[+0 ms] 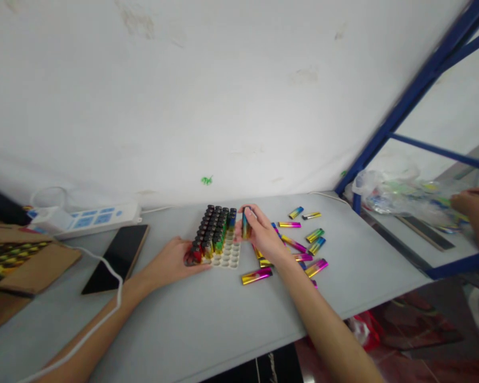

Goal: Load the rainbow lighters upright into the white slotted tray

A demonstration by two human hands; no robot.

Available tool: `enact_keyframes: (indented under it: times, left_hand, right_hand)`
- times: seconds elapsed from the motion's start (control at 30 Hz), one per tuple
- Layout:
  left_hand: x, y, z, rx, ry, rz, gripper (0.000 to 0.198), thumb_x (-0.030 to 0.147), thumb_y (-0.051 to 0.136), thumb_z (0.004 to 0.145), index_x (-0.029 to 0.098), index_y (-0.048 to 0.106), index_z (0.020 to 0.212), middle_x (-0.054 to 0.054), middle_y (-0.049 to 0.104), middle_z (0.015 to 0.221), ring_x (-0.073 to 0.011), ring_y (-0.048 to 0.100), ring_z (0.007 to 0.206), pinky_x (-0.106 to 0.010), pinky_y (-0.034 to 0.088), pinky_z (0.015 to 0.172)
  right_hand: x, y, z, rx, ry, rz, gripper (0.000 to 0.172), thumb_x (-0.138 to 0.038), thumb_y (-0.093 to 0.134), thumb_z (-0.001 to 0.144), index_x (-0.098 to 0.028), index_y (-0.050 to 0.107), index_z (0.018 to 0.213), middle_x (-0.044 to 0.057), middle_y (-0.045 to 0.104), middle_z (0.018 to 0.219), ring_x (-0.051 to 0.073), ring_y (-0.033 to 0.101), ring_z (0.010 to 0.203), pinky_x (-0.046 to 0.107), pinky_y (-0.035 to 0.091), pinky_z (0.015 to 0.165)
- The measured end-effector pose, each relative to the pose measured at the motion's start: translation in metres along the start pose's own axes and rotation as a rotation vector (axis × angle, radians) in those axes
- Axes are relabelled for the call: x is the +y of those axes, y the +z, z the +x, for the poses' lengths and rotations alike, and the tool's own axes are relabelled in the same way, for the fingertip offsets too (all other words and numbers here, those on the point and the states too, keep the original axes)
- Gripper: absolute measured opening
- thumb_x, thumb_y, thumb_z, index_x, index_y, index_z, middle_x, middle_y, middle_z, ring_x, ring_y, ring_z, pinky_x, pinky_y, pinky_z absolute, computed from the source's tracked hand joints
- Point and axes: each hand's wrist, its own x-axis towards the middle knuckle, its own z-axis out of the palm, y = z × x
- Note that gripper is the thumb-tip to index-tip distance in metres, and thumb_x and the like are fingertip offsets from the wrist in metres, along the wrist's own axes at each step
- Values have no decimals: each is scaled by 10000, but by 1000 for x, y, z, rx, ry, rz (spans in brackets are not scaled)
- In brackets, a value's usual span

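A white tray with round holes (232,258) stands on the grey table, its left part filled with upright lighters (213,226) with black tops. My left hand (174,259) is closed around the tray's near left corner, by the red lighters. Just right of the tray, my right hand (259,229) holds one upright blue-and-gold lighter (246,223) between thumb and fingers. Beside and under that hand lie several loose metallic lighters in pink, gold, blue and green, among them a pink-and-gold lighter (256,275) nearest the front.
At left are a dark phone (117,258), a white power strip (101,219), a white cable (117,282) and an open cardboard box (51,266). A blue metal frame (419,88) rises at right. Beyond it are plastic bags (399,194) and another person's hand (477,210).
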Motion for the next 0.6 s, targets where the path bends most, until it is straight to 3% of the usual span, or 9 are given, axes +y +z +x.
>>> enact_keyframes:
  times: [0.07, 0.13, 0.27, 0.37, 0.5, 0.6]
  left_hand:
    - [-1, 1, 0, -2, -2, 6, 566, 796, 689, 829, 272, 547, 669, -42, 713, 716, -269, 672, 747, -385, 529, 800]
    - [-2, 2, 0, -6, 2, 8, 571, 803, 677, 838, 269, 557, 676, -47, 723, 724, -268, 675, 746, -381, 526, 803]
    - [-5, 5, 1, 2, 4, 10, 571, 812, 675, 827, 269, 579, 675, -64, 738, 734, -281, 699, 767, -382, 531, 813]
    - [-4, 4, 1, 3, -5, 8, 550, 795, 694, 819, 269, 604, 687, -69, 756, 752, -284, 703, 778, -387, 537, 826]
    - [-2, 3, 1, -5, -9, 5, 535, 778, 692, 826, 272, 594, 683, -64, 751, 748, -286, 694, 766, -401, 548, 835]
    - [-1, 2, 1, -3, -20, 11, 547, 783, 700, 826, 272, 583, 672, -66, 743, 737, -293, 700, 773, -403, 549, 822]
  right_hand:
    - [7, 6, -3, 5, 16, -19, 688, -922, 732, 859, -311, 570, 1131, -112, 457, 675, 125, 391, 514, 248, 403, 500]
    - [13, 9, -7, 29, 13, -96, 668, -926, 711, 878, -295, 592, 1064, -115, 366, 652, 119, 285, 510, 244, 284, 463]
    - [22, 9, -14, 134, -68, -292, 664, -903, 593, 970, -266, 536, 788, -66, 389, 635, 137, 343, 569, 276, 275, 505]
    - [27, 10, -14, 195, -90, -397, 637, -790, 558, 1016, -268, 441, 670, -52, 389, 600, 142, 370, 587, 293, 289, 551]
    - [31, 10, -14, 249, -97, -473, 477, -599, 527, 988, -276, 426, 651, -49, 389, 580, 154, 391, 600, 298, 290, 573]
    - [33, 8, -15, 247, -105, -495, 423, -566, 517, 988, -280, 441, 686, -47, 407, 594, 166, 413, 618, 297, 297, 575]
